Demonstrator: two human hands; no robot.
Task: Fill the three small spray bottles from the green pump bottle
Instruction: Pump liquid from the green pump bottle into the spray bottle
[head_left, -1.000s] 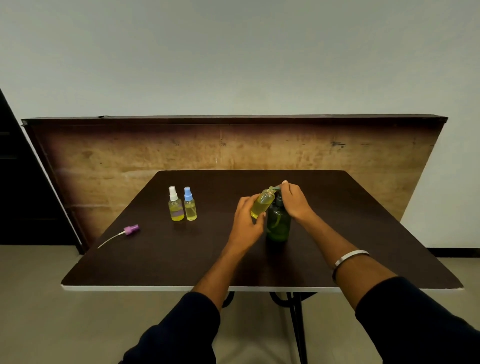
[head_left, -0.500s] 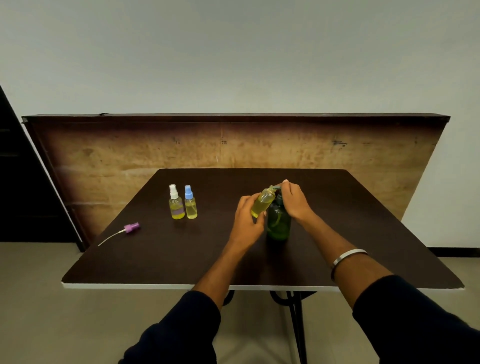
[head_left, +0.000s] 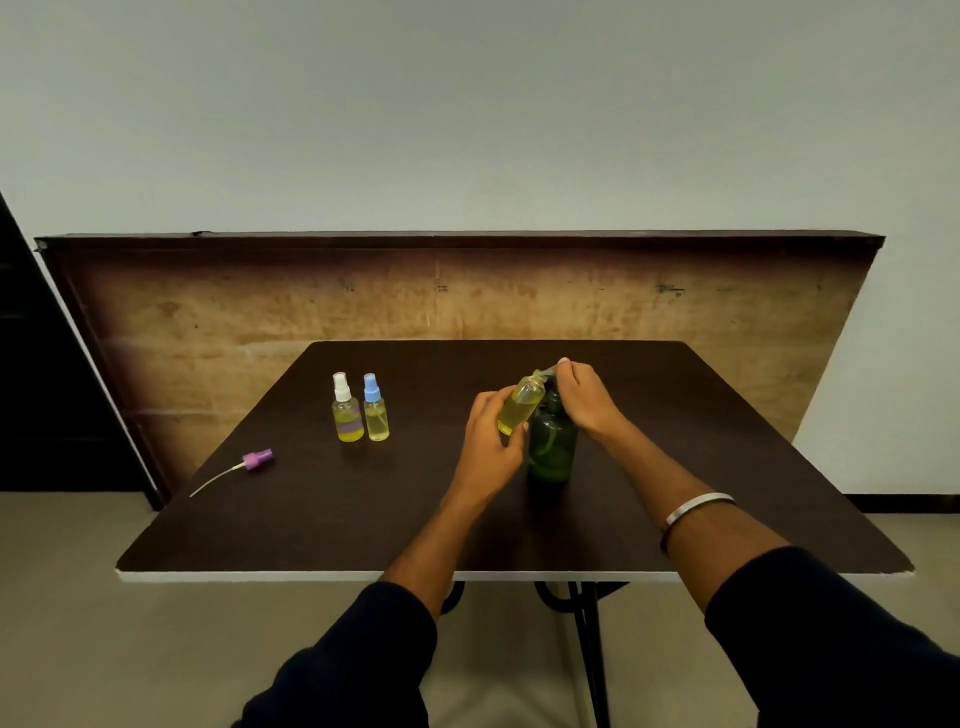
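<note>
Here, left hand (head_left: 488, 441) tilting uncapped bottle (head_left: 521, 404), pump nozzle (head_left: 546, 372)

1. A dark brown table (head_left: 363, 519) with a pale front edge is seen, carried on black metal legs (head_left: 589, 639).
2. A large wooden board (head_left: 260, 322), worn and light brown with dark edges, is stood on its long side against the wall just behind the table.
3. A plain pale wall (head_left: 467, 114) is seen above the board.
4. A beige floor (head_left: 78, 623) is seen below the table.
5. A dark panel or doorway (head_left: 36, 389) is seen at the left edge; which cannot be told.
6. A black skirting strip (head_left: 904, 503) runs along the wall base at the right.
</note>
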